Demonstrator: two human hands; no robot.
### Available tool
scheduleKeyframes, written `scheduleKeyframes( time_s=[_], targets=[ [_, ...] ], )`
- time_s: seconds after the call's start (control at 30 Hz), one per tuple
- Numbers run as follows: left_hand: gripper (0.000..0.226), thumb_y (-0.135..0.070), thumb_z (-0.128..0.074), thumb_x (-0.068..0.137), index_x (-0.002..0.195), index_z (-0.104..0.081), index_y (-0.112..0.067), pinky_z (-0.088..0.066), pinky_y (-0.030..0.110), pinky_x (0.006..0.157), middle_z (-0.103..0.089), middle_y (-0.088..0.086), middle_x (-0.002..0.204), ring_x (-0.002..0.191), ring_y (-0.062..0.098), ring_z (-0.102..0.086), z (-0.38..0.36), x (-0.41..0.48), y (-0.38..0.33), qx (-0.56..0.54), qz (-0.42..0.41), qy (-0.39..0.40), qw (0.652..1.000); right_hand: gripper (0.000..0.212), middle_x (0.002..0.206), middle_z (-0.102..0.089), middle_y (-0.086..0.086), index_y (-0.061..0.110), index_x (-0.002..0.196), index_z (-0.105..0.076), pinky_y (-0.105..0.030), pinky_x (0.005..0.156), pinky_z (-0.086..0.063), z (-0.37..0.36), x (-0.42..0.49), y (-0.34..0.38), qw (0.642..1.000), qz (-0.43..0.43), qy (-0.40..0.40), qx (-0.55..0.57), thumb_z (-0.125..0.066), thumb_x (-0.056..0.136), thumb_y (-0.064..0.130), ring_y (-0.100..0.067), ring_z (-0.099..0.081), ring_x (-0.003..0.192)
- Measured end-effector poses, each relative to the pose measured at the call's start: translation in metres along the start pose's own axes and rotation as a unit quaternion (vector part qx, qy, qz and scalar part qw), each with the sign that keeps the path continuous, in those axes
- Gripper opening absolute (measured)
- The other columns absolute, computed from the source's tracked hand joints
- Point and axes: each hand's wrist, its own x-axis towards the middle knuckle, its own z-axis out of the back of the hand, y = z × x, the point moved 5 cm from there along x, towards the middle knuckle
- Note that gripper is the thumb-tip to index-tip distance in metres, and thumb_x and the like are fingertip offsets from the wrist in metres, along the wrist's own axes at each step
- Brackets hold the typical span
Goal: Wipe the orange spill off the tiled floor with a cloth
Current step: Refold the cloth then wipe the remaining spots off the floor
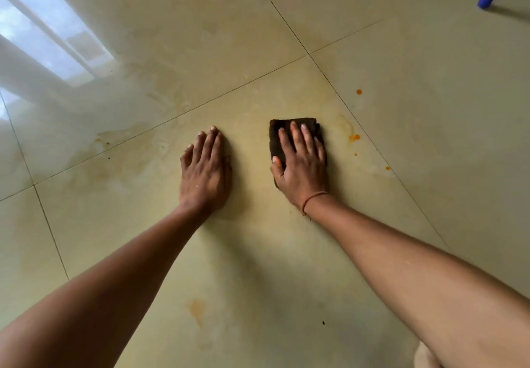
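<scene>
1. While the right hand (301, 163) lies flat with fingers straight, I note it pressing the dark folded cloth (292, 125) onto the tiled floor (444, 95), gripping nothing.
2. Left hand (205, 166) rests flat on bare tile beside it, holding nothing.
3. Orange spill (354, 137): drops just right of the cloth, with faint yellowish smears around both hands.
4. Blue-tipped leg (486, 0) stands far off, top right.

Right hand (301, 163) presses cloth (292, 126) on floor (401, 109).
</scene>
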Motion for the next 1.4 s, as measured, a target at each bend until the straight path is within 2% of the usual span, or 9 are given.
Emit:
scheduleKeyframes(
  time_s=[0.07,0.2,0.37,0.53,0.67,0.93,1.1,1.27,1.4],
  targets=[
    [0.059,-0.035,-0.021,0.099,0.152,-0.018,-0.010,-0.010,0.040,0.117,-0.014,0.006,0.161,0.148,0.024,-0.008,0.000,0.000,0.000,-0.003,0.000,0.007,1.000,0.065,0.154,-0.037,-0.011,0.017,0.146,-0.042,-0.047,0.114,-0.026,-0.006,-0.039,0.009,0.999,0.032,-0.002,0.012,-0.041,0.086,0.042,-0.029,-0.031,0.143],
    [0.060,-0.035,-0.024,0.099,0.153,-0.014,-0.011,-0.006,0.040,0.118,-0.011,0.006,0.161,0.149,0.024,-0.005,0.001,0.001,-0.002,-0.017,0.007,0.020,1.000,0.070,0.155,-0.034,-0.008,0.021,0.148,-0.038,-0.044,0.112,-0.027,-0.003,-0.131,-0.016,0.963,0.254,0.086,-0.020,-0.044,0.082,0.043,-0.025,-0.029,0.144],
    [0.065,-0.041,-0.035,0.099,0.152,-0.016,-0.008,-0.004,0.044,0.119,-0.010,0.009,0.161,0.148,0.027,-0.003,0.003,0.005,-0.009,-0.030,0.033,0.028,0.999,0.065,0.155,-0.033,-0.011,0.018,0.148,-0.038,-0.048,0.114,-0.027,0.021,-0.064,-0.097,0.998,0.025,0.033,-0.038,-0.037,0.088,0.043,-0.028,-0.027,0.144],
    [0.077,-0.062,-0.030,0.092,0.154,-0.012,-0.019,0.004,0.049,0.118,-0.002,0.006,0.162,0.148,0.028,0.006,-0.015,0.008,-0.085,-0.040,-0.066,0.103,0.992,0.069,0.156,-0.033,-0.010,0.018,0.148,-0.038,-0.047,0.113,-0.026,0.018,-0.106,-0.102,0.979,0.182,0.067,-0.057,-0.043,0.084,0.043,-0.026,-0.028,0.144],
    [0.077,-0.065,-0.030,0.091,0.154,-0.008,-0.025,0.010,0.055,0.115,0.006,0.005,0.162,0.146,0.033,0.015,-0.025,0.018,-0.114,-0.035,-0.057,0.120,0.991,0.070,0.154,-0.036,-0.011,0.016,0.146,-0.041,-0.045,0.114,-0.024,0.023,-0.079,-0.121,0.961,0.249,0.089,-0.078,-0.044,0.082,0.044,-0.027,-0.031,0.143],
    [0.104,-0.071,-0.052,0.079,0.152,0.009,-0.030,-0.005,0.063,0.115,0.020,0.007,0.160,0.144,0.040,0.017,-0.009,0.028,-0.121,0.046,-0.063,0.236,0.969,0.068,0.153,-0.038,-0.012,0.016,0.146,-0.040,-0.042,0.112,-0.023,0.037,-0.022,-0.140,0.939,0.265,0.160,-0.153,-0.034,0.087,0.049,-0.029,-0.037,0.140],
    [0.125,-0.068,-0.068,0.068,0.149,0.020,-0.030,-0.009,0.067,0.111,0.029,0.010,0.156,0.141,0.046,0.021,-0.006,0.033,-0.133,0.082,-0.046,0.305,0.948,0.069,0.148,-0.045,-0.011,0.016,0.143,-0.046,-0.043,0.104,-0.042,0.044,-0.018,-0.144,0.922,0.273,0.213,-0.175,-0.030,0.086,0.051,-0.028,-0.045,0.135],
    [0.130,-0.053,-0.077,0.068,0.148,0.022,-0.028,-0.011,0.070,0.109,0.033,0.013,0.154,0.138,0.049,0.023,-0.003,0.036,-0.146,0.057,-0.004,0.334,0.941,0.071,0.163,0.007,-0.005,0.019,0.155,0.001,-0.039,0.122,-0.004,0.064,-0.017,-0.168,0.931,0.209,0.252,-0.160,-0.022,0.098,0.054,-0.020,0.006,0.150],
    [0.131,-0.038,-0.082,0.069,0.149,0.021,-0.027,-0.017,0.070,0.108,0.032,0.014,0.154,0.139,0.049,0.021,-0.001,0.039,-0.159,0.068,0.047,0.349,0.934,0.082,0.159,-0.021,-0.016,0.010,0.151,-0.028,-0.046,0.117,-0.006,0.044,-0.025,-0.151,0.975,0.112,0.175,-0.075,-0.027,0.086,0.059,-0.031,-0.017,0.147]
  ],
)
